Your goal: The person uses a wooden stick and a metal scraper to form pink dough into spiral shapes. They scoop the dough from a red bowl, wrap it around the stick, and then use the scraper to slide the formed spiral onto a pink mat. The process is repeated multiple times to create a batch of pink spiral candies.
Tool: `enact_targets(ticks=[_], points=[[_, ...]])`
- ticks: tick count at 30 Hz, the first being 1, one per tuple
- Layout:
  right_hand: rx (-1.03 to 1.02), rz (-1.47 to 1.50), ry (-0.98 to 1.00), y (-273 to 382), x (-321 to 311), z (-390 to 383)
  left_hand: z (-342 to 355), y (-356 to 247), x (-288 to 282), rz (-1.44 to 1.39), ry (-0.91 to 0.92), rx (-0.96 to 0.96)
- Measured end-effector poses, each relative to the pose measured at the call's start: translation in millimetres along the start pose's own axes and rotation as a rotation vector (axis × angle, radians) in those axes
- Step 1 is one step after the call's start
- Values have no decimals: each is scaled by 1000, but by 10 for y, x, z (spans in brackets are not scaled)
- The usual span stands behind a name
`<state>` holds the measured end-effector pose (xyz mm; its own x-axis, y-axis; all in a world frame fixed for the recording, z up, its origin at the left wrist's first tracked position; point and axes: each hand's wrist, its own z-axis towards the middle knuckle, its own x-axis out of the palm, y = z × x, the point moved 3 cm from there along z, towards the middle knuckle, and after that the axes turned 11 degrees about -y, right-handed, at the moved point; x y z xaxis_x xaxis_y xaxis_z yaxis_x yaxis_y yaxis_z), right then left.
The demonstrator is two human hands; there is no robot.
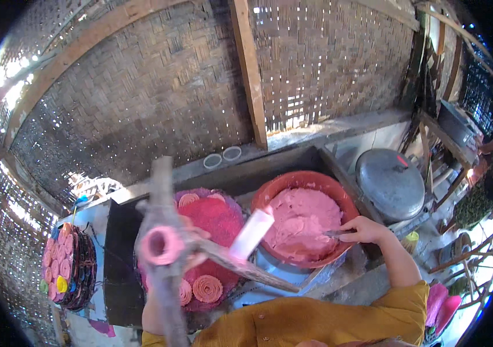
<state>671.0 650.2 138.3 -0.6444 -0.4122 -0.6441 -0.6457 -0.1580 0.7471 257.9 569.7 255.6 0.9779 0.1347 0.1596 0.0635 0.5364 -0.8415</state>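
Observation:
My left hand (195,243) is closed on a branched wooden tool (164,176), blurred and close to view. A pink-coated round opening (162,246) sits at the tool's middle and hides part of that hand. One pale cylinder with a pink end (252,232) sticks up beside a wooden arm of the tool. With bent fingers, my right hand (366,230) grips a thin dark utensil (334,233) at the right rim of a red basin (265,191). The utensil's tip touches thick pink dough (303,217) inside.
Pink spiral pieces (207,288) lie on a bright pink round surface (217,222) left of the basin. Stacked round trays (84,269) stand far left, topped with pink spirals. A lidded metal pot (390,184) stands right. Two clear rings (213,161) rest on the ledge by the woven wall.

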Motion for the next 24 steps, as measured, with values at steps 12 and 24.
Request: enact_targets(ticks=[12, 24], points=[[-378, 110, 55, 728, -472, -117, 32, 947, 1051, 660, 467, -64], [-1047, -1326, -565, 2171, 195, -233, -8, 908, 1116, 925, 522, -54]])
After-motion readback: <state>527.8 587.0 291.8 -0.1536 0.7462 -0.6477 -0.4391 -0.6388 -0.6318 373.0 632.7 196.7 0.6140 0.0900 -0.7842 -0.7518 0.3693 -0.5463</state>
